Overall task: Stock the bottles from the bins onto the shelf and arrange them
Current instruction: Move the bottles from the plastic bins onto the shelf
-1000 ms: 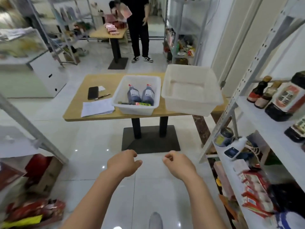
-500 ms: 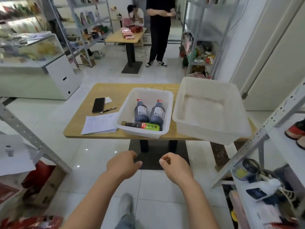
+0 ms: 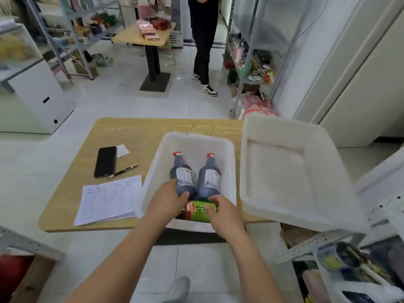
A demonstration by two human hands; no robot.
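While both hands reach into the white bin [image 3: 227, 147] on the wooden table [image 3: 135, 132], the left hand [image 3: 168, 200] closes its fingers around the base of the left dark bottle [image 3: 182, 174]. The right hand [image 3: 220, 212] grips the green-labelled bottle [image 3: 197, 212] lying crosswise at the bin's near end. A second dark bottle [image 3: 209, 177] lies beside the first. An empty bin [image 3: 284, 171] sits just to the right. A phone [image 3: 105, 161], pen [image 3: 122, 171] and papers [image 3: 109, 199] lie on the table's left.

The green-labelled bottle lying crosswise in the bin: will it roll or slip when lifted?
The green-labelled bottle lies on its side and looks round, so it would probably roll if nudged. Its glossy wrap may be slippery. The right hand rests on it, likely steadying it.
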